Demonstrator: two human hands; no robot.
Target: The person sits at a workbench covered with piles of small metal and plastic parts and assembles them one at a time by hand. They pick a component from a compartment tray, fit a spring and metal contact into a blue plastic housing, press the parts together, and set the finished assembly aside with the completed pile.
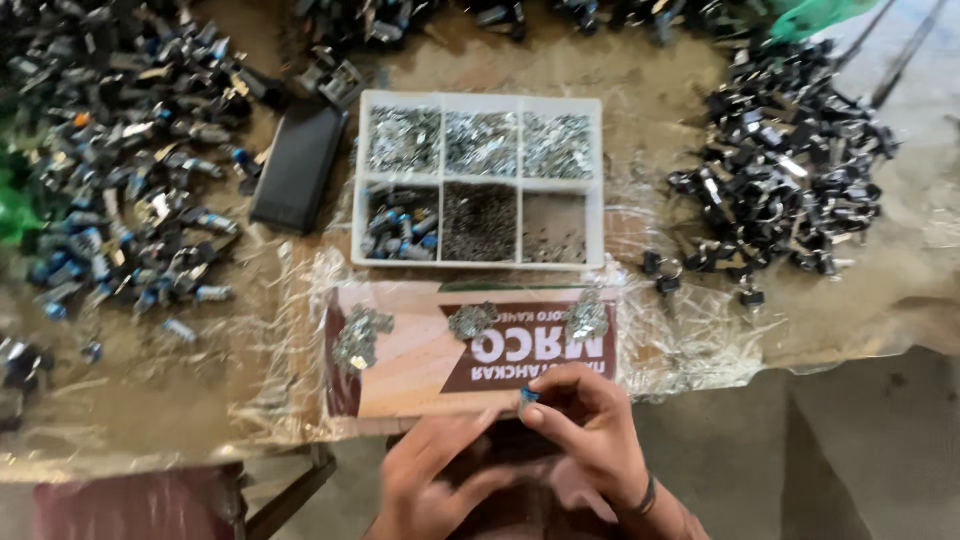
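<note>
My right hand [585, 430] pinches a small blue and metal part [527, 397] between its fingertips at the near edge of a printed cardboard sheet [420, 360]. Just left of it and below, my left hand [430, 480] is blurred, fingers curled, touching or close to the same part. Three little heaps of shiny metal pieces [360, 335] lie on the cardboard. Behind it stands a white six-compartment tray [478, 98] with metal bits and blue-tipped parts.
A big pile of dark and blue parts [110, 150] covers the left of the table. Another pile of black parts [780, 160] lies at the right. A black flat case [298, 165] rests left of the tray. Crumpled clear plastic film [680, 330] covers the tabletop.
</note>
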